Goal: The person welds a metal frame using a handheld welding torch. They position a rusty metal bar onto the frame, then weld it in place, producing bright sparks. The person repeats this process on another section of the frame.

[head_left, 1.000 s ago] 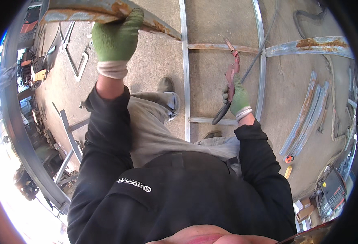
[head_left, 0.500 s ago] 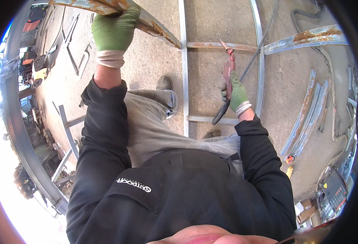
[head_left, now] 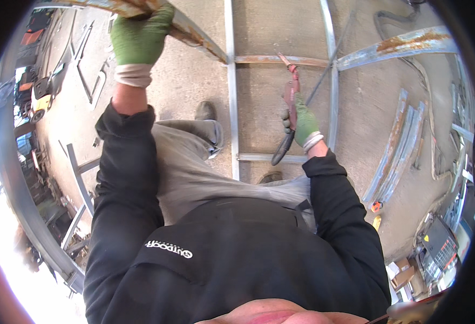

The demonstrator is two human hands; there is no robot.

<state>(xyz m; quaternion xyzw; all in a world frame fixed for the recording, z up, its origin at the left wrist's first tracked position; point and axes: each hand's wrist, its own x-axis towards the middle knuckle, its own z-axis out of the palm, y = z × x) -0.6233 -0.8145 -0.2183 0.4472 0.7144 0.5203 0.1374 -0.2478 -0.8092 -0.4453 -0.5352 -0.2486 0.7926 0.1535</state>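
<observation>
My left hand (head_left: 142, 44), in a green and white work glove, is closed on a rusty steel bar (head_left: 197, 36) at the upper left. That bar's lower end meets a long upright rail (head_left: 230, 102) of a metal frame. Right of the middle, my gloved right hand (head_left: 305, 123) grips a reddish welding torch (head_left: 290, 93). The torch's tip points up and left, close to a rusty crossbar (head_left: 313, 61); I cannot tell whether they touch. From the torch handle's lower end hangs a black cable (head_left: 284, 150).
A second rail (head_left: 333, 97) and a lower crossbar (head_left: 270, 158) belong to the frame. A rusty bar (head_left: 394, 51) runs off to the right. Several steel strips (head_left: 397, 148) lie on the concrete floor. Cardboard boxes (head_left: 404, 274) stand at the lower right, metal pieces (head_left: 78, 175) at the left.
The whole view has shifted, so the scene sits a little further left. The torch tip appears slightly lower, nearer the crossbar. Both hands keep their grips.
</observation>
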